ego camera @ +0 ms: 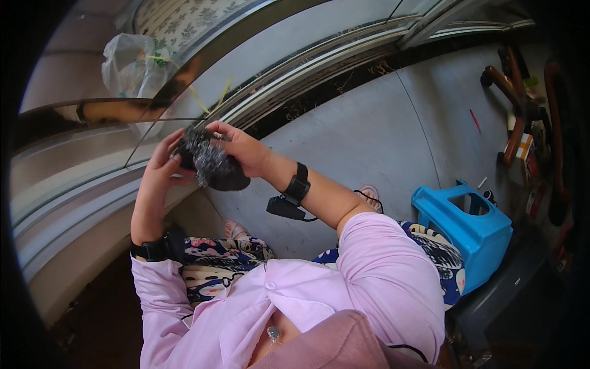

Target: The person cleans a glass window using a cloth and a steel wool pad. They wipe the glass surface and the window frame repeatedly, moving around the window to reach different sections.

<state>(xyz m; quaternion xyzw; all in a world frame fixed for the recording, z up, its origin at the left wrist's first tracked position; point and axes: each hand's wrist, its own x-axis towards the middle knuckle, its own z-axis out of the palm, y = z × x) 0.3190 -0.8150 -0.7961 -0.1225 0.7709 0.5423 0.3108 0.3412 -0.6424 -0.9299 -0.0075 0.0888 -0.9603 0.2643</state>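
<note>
Both hands are raised before my body, close to the corner of a glass-panelled frame. Between them is a dark bundle [214, 161] with shiny grey, tangled strands across its top and a smooth, rounded dark part below; its exact kind is unclear. My left hand [166, 157] grips its left side, thumb and fingers partly around it. On the upper right, my right hand [244, 150] holds it with bent fingers, some hidden behind the strands. A black strap with a small device [295, 189] sits on my right forearm, and another black strap [154, 250] is on the left.
A translucent plastic bag [133, 69] with a yellow strip lies at the upper left. Sliding-window tracks [295, 76] run along the dark stone edge. To my right stands a blue plastic stool [479, 240]. Beyond it are a wheeled chair base [516, 115] and a red stick-like object [475, 121].
</note>
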